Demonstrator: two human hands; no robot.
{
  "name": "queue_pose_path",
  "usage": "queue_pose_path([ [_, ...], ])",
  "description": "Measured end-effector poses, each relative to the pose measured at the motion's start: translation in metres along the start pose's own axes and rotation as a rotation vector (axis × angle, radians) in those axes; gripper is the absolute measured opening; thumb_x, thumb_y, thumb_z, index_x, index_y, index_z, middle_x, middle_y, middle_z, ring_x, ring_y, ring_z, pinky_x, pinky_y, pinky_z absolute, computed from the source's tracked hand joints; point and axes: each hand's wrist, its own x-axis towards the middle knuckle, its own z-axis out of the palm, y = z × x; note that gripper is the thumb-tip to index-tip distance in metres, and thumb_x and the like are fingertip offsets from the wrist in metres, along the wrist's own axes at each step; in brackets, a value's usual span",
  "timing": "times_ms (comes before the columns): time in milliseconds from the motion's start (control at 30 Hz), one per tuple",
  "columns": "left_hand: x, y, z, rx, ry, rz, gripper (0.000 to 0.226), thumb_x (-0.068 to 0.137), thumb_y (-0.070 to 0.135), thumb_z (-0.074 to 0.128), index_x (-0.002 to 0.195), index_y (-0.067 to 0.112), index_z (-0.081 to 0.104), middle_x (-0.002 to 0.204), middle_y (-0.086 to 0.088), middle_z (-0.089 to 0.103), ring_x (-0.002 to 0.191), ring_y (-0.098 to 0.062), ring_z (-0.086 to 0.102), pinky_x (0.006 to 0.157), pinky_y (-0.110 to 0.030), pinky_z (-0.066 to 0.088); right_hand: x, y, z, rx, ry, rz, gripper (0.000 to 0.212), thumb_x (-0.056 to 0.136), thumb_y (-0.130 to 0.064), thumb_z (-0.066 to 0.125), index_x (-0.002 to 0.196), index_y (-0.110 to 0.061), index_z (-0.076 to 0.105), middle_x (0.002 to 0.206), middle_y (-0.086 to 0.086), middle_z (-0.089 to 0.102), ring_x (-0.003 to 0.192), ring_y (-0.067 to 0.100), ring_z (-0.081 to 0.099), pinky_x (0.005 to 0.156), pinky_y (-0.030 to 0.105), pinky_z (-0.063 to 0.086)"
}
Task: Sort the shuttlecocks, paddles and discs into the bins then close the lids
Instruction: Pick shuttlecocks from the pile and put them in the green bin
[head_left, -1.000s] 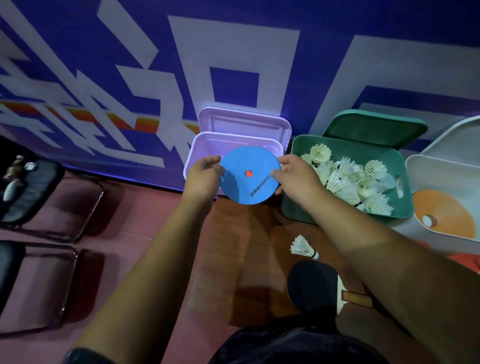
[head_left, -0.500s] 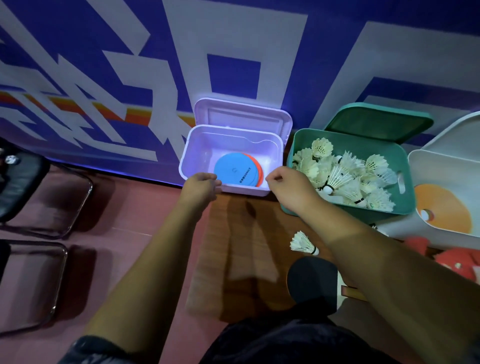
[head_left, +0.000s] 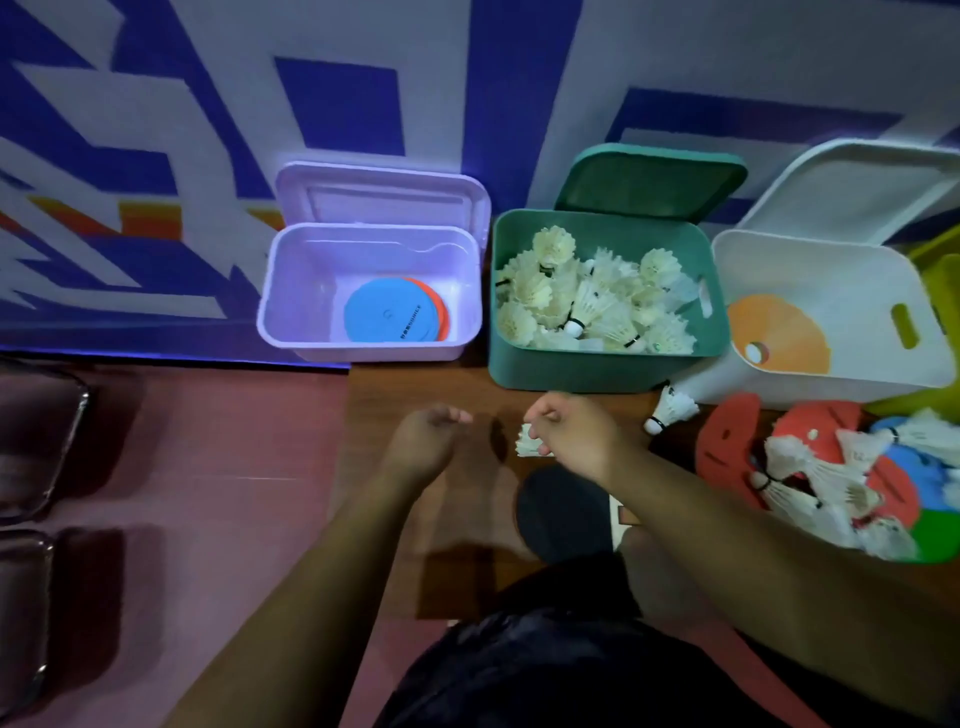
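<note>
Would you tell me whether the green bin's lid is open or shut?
Open. The green lid stands raised behind the green bin, and the shuttlecocks inside are exposed.

Small dark print on blue disc (head_left: 387, 312), unreadable

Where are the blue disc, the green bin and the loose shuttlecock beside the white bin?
blue disc (head_left: 387, 312): head view, centre of its top face.
green bin (head_left: 571, 371): head view, front wall.
loose shuttlecock (head_left: 677, 406): head view, feather skirt.
</note>
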Motion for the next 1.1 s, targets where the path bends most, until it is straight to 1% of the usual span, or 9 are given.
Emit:
queue_pose_path([
  [67,0.004,-0.005,0.03,0.101,-0.095,0.022,0.014,0.1,0.011,0.066,0.103,0.017,0.077,0.099,0.005,0.075,0.093,-0.016,0.069,0.09,-0.034,0.055,0.001,0.037,-0.014,0.002,0.052,0.081,0.016,0.093,-0.041,0.056,0.088,-0.039,0.071,0.084,-0.006,0.078,0.076,0.017,0.076,0.069,0.038,0.059],
  [233,0.01,0.005,0.084,0.297,-0.172,-0.004,0.043,0.095,0.018,0.073,0.136,0.011,0.062,0.125,-0.006,0.068,0.117,-0.026,0.066,0.09,-0.027,0.048,-0.005,0.089,-0.057,0.125,0.25,0.196,0.017,0.101,-0.016,0.057,0.095,-0.021,0.071,0.086,0.006,0.076,0.062,0.018,0.069,0.056,0.025,0.049],
  [433,0.056,-0.023,0.122,0.482,-0.18,-0.012,0.064,0.074,0.066,0.079,0.121,0.024,0.069,0.115,0.005,0.073,0.108,-0.019,0.07,0.1,-0.039,0.055,0.012,0.124,-0.1,0.381,0.342,0.345,0.035,0.101,-0.009,0.056,0.134,-0.017,0.052,0.086,0.009,0.071,0.059,0.02,0.063,0.048,0.028,0.046],
  [633,0.029,0.013,0.144,0.552,-0.049,0.019,0.025,0.091,0.043,0.075,0.102,0.021,0.076,0.103,-0.001,0.076,0.098,-0.025,0.071,0.076,-0.027,0.044,0.032,0.145,-0.134,0.467,0.291,0.388,0.065,0.104,-0.004,0.049,0.163,-0.005,0.024,0.087,0.021,0.071,0.054,0.024,0.056,0.043,0.029,0.044],
  [700,0.021,0.024,0.15,0.544,-0.026,0.043,0.034,0.088,0.049,0.074,0.106,0.02,0.077,0.103,-0.001,0.077,0.094,-0.023,0.07,0.075,-0.028,0.046,0.035,0.149,-0.142,0.421,0.235,0.392,0.055,0.104,-0.005,0.049,0.156,0.002,0.034,0.093,0.027,0.075,0.054,0.025,0.057,0.046,0.029,0.044],
  [767,0.01,0.039,0.152,0.531,-0.005,0.09,0.037,0.087,0.051,0.073,0.107,0.02,0.078,0.103,0.0,0.076,0.093,-0.021,0.07,0.077,-0.031,0.051,0.036,0.15,-0.148,0.338,0.168,0.408,0.026,0.104,-0.006,0.048,0.123,0.008,0.059,0.088,0.026,0.076,0.05,0.027,0.06,0.043,0.025,0.041],
  [867,-0.008,0.058,0.152,0.564,0.034,0.162,0.027,0.094,0.043,0.072,0.108,0.021,0.078,0.101,0.001,0.076,0.091,-0.018,0.069,0.077,-0.032,0.052,0.045,0.153,-0.151,0.227,0.069,0.436,0.034,0.104,-0.009,0.048,0.079,0.006,0.064,0.081,0.021,0.077,0.05,0.028,0.064,0.038,0.02,0.039],
  [1000,-0.027,0.086,0.151,0.513,0.07,0.217,0.011,0.097,0.032,0.073,0.096,0.022,0.077,0.084,0.006,0.071,0.074,-0.009,0.063,0.066,-0.028,0.045,0.054,0.154,-0.152,0.125,0.028,0.437,0.037,0.104,-0.01,0.054,0.07,0.0,0.064,0.071,0.016,0.073,0.055,0.025,0.067,0.047,0.026,0.05],
  [1100,-0.04,0.105,0.149,0.536,0.156,0.245,0.017,0.097,0.039,0.072,0.082,0.033,0.069,0.071,0.011,0.062,0.064,-0.002,0.055,0.058,-0.024,0.037,0.052,0.145,-0.153,-0.077,-0.039,0.37,0.02,0.089,-0.019,0.075,0.074,-0.006,0.071,0.088,0.015,0.08,0.075,0.031,0.076,0.075,0.036,0.063],
])
